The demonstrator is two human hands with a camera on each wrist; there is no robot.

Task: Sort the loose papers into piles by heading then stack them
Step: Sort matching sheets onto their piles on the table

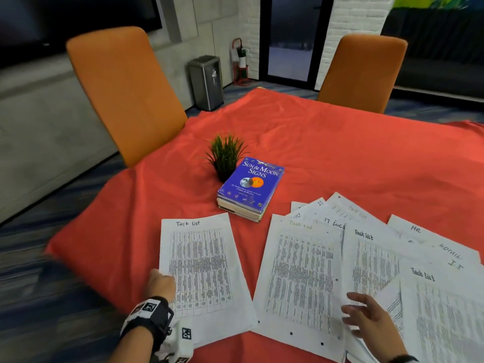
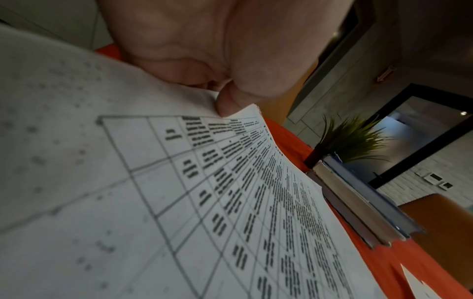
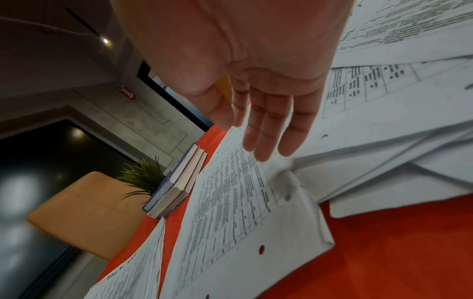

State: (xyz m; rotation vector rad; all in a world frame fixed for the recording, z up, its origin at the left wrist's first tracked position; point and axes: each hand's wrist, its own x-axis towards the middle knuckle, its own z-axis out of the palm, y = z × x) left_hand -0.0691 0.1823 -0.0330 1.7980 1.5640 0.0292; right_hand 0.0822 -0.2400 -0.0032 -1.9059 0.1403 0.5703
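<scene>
A single sheet headed "Task List" lies on the red cloth at the left. My left hand pinches its left edge; the left wrist view shows the thumb and a curled finger of that left hand nipping the sheet. To the right a fan of loose papers overlaps, with headings such as "Task List", "HR", "Admin" and "IT". My right hand hovers over the papers' near edge with fingers straight and spread, holding nothing; the right wrist view shows the same right hand above a punched sheet.
A blue book, "Sun & Moon Signs", tops a small stack beyond the papers, with a potted grass plant behind it. Two orange chairs stand at the far sides. The red tablecloth is bare beyond the book.
</scene>
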